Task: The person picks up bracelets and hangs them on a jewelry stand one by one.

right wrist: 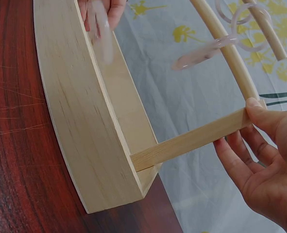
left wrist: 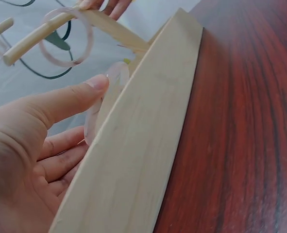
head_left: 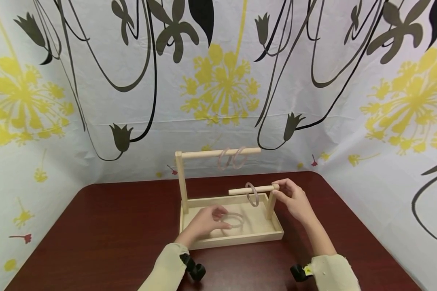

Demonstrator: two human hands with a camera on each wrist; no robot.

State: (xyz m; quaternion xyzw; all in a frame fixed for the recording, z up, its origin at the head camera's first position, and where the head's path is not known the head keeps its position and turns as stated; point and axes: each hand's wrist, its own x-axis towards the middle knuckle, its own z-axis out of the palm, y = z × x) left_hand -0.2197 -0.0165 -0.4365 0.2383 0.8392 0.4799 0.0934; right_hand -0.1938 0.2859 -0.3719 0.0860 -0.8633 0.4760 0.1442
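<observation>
My left hand (head_left: 208, 221) pinches a pale pinkish, see-through bangle (head_left: 242, 220) between thumb and fingers, low over the wooden tray of a display stand. In the left wrist view the thumb lies against that bangle (left wrist: 119, 75), whose lower part is partly hidden by the tray's side wall (left wrist: 133, 121). My right hand (head_left: 293, 199) grips the top of the stand's short post (head_left: 271, 206), thumb and fingers on either side of the wood. From this post's bar (head_left: 240, 191) hangs another bangle (head_left: 254, 195). Two more bangles (head_left: 239, 158) hang on the taller bar (head_left: 204, 154).
The stand's tray (head_left: 236, 240) rests on a dark red wooden table (head_left: 131, 226). Its tall post (head_left: 182, 182) rises at the left end. A white curtain (head_left: 204, 101) with yellow and grey plant prints surrounds the table's back and sides.
</observation>
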